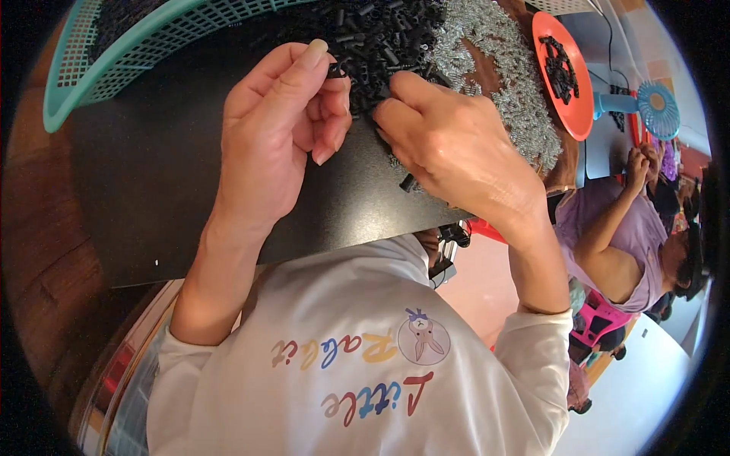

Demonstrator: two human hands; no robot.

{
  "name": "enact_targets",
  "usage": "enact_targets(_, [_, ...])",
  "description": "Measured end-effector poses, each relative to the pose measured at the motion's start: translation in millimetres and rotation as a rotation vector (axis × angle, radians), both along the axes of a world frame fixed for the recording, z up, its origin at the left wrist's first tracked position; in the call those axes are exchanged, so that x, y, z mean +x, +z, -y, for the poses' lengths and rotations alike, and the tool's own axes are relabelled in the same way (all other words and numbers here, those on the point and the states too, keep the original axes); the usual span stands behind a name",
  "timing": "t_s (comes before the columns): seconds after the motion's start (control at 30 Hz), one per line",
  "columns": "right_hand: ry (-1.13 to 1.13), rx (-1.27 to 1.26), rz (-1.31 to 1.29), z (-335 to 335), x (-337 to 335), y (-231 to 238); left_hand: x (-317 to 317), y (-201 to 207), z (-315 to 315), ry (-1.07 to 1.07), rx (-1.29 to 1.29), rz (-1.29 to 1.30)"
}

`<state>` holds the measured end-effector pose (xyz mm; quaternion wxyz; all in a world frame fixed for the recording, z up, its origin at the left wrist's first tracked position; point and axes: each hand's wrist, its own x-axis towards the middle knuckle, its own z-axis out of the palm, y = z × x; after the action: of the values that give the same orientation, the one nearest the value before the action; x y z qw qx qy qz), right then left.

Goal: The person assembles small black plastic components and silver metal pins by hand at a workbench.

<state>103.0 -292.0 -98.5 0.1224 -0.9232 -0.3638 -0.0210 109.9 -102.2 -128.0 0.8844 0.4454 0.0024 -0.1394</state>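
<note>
Left hand: the left hand is raised over the worktop, thumb and fingers pinched together on a small black piece that pokes out toward the right.
Right hand: the right hand is just beside it, knuckles up, fingers curled in at the near edge of the heap; from where I stand I cannot tell whether anything is clamped between them.
Black heap: a broad spread of short black tube-like parts lies just beyond both hands, with one loose black part nearer, under the right hand's edge.
Silver pile: small shiny metal bits cover the far right of the worktop, bordering the black parts.
Orange plate: past the metal bits, the orange plate carries a modest cluster of black pieces.
Basket: the turquoise basket stands at the far left, dark contents showing through.
Progress: judging by the plate, some pieces look set aside; the large heap and pile suggest most remains, with one piece in hand now.
Neighbour: at the right sits a co-worker in lilac, near a blue fan.
</note>
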Motion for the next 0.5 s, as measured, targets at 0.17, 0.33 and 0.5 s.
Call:
enact_targets(0.17, [0.03, -0.009, 0.014, -0.7, -0.6, -0.3, 0.0, -1.9, -0.6, 0.0, 0.009, 0.012])
enact_targets(0.33, [0.026, -0.027, -0.005, -1.9, 1.8, -1.2, 0.0, -1.6, 0.3, -0.006, 0.007, 0.002])
enact_targets(0.5, [-0.012, 0.221, -0.082, 10.1, 4.4, 7.5, -0.7, 2.4, 1.4, -0.022, 0.018, -0.009])
